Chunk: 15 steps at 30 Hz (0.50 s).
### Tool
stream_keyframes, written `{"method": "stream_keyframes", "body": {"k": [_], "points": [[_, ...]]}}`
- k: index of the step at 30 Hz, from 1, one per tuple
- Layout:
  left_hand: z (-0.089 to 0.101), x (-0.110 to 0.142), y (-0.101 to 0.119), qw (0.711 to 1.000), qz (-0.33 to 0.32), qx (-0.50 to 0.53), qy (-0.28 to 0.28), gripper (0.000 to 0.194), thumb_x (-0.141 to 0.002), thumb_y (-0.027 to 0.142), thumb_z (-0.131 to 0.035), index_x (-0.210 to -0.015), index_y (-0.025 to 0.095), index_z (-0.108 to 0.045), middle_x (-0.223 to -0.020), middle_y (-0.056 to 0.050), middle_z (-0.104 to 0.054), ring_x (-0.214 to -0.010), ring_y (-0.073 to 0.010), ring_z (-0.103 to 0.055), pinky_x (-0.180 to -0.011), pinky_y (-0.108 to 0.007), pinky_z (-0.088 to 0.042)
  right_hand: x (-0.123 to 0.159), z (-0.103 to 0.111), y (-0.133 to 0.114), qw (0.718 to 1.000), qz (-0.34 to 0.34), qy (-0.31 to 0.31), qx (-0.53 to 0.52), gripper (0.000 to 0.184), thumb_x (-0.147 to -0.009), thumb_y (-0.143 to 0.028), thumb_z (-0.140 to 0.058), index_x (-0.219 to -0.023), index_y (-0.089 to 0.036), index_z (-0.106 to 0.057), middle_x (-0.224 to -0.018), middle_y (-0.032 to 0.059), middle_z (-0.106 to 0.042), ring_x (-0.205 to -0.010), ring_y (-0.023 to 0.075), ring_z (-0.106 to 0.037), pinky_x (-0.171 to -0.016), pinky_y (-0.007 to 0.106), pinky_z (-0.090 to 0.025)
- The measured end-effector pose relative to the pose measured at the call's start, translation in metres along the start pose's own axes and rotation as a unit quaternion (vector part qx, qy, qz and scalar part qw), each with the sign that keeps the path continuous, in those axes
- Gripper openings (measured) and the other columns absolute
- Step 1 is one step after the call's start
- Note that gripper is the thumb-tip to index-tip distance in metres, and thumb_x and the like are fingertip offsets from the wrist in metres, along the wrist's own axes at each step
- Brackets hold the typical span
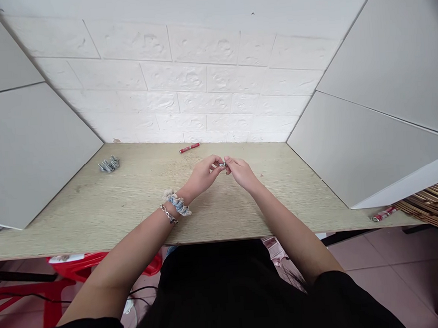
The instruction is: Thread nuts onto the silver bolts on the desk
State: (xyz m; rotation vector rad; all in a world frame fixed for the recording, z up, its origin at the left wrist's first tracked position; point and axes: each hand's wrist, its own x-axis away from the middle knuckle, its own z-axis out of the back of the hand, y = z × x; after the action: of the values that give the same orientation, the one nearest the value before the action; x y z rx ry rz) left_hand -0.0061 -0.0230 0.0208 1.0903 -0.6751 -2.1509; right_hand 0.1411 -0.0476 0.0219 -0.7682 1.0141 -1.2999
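Observation:
Above the middle of the table, my left hand (204, 175) and my right hand (241, 173) meet fingertip to fingertip. Both are closed in a pinch on a small silver metal bolt (222, 164), which lies roughly sideways between them. The fingers cover much of it, and whether a nut is on it I cannot tell. A little heap of similar metal bolts (109, 164) lies at the back left of the table. A fabric scrunchie (177, 203) and a chain bracelet (168, 214) circle my left wrist.
A red marker-like tube (189, 147) lies near the white brick-patterned wall (190, 76). Grey panels (26, 152) flank the wooden table (138, 189) on both sides. At the right front are another red tube (383, 214) and a woven item (435, 204). A red stool (56, 300) stands below.

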Motion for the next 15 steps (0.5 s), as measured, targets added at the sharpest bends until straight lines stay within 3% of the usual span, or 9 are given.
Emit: {"method": "stream_keyframes", "body": {"k": [4,7,9,12,15], "points": [[0.0013,-0.0003,-0.0001,1.000,0.004,0.003,0.000,0.009,-0.082,0.025,-0.052,-0.086,0.018,-0.055,-0.084,-0.001,-0.062,-0.077,-0.0125,-0.058,-0.072,-0.027,-0.049,-0.0039,-0.0023,0.0040,0.997,0.022,0.002,-0.076,0.014,-0.074,-0.034,-0.048,-0.080,-0.022,-0.045,-0.076,-0.0021,-0.051,-0.074,0.0138,-0.050,-0.071,0.027,-0.038],[0.0012,-0.0001,0.0008,1.000,0.008,0.002,0.002,0.009,-0.081,0.025,-0.052,-0.086,0.018,-0.055,-0.086,-0.001,-0.062,-0.079,-0.0131,-0.059,-0.073,-0.028,-0.049,-0.0043,-0.0025,0.0044,0.995,0.015,0.020,-0.101,0.021,-0.073,-0.033,-0.047,-0.092,-0.024,-0.043,-0.084,-0.0017,-0.054,-0.081,0.0148,-0.051,-0.075,0.029,-0.038],[0.0007,0.0001,0.0011,1.000,0.005,0.001,0.003,0.009,-0.081,0.025,-0.052,-0.086,0.018,-0.055,-0.087,-0.002,-0.062,-0.080,-0.0133,-0.059,-0.073,-0.028,-0.049,-0.0030,-0.0015,0.0030,0.996,-0.001,0.028,-0.079,0.021,-0.079,-0.042,-0.041,-0.084,-0.022,-0.046,-0.081,-0.0003,-0.055,-0.079,0.0155,-0.052,-0.075,0.030,-0.038],[-0.0003,0.0004,0.0003,1.000,-0.006,-0.006,0.008,0.009,-0.081,0.025,-0.052,-0.086,0.018,-0.055,-0.086,-0.002,-0.062,-0.081,-0.0137,-0.058,-0.073,-0.028,-0.049,-0.0005,0.0002,0.0006,0.999,-0.021,0.003,-0.023,0.046,-0.083,-0.056,-0.030,-0.062,-0.019,-0.046,-0.067,0.0018,-0.053,-0.071,0.0156,-0.051,-0.071,0.029,-0.037],[-0.0008,0.0007,-0.0015,1.000,-0.006,-0.014,0.000,0.010,-0.081,0.026,-0.051,-0.086,0.018,-0.055,-0.086,-0.002,-0.062,-0.081,-0.0138,-0.058,-0.073,-0.028,-0.049,0.0002,0.0002,0.0003,1.000,-0.019,-0.016,0.007,0.052,-0.083,-0.060,-0.028,-0.054,-0.019,-0.043,-0.058,0.0015,-0.049,-0.065,0.0145,-0.049,-0.065,0.028,-0.036]]}}
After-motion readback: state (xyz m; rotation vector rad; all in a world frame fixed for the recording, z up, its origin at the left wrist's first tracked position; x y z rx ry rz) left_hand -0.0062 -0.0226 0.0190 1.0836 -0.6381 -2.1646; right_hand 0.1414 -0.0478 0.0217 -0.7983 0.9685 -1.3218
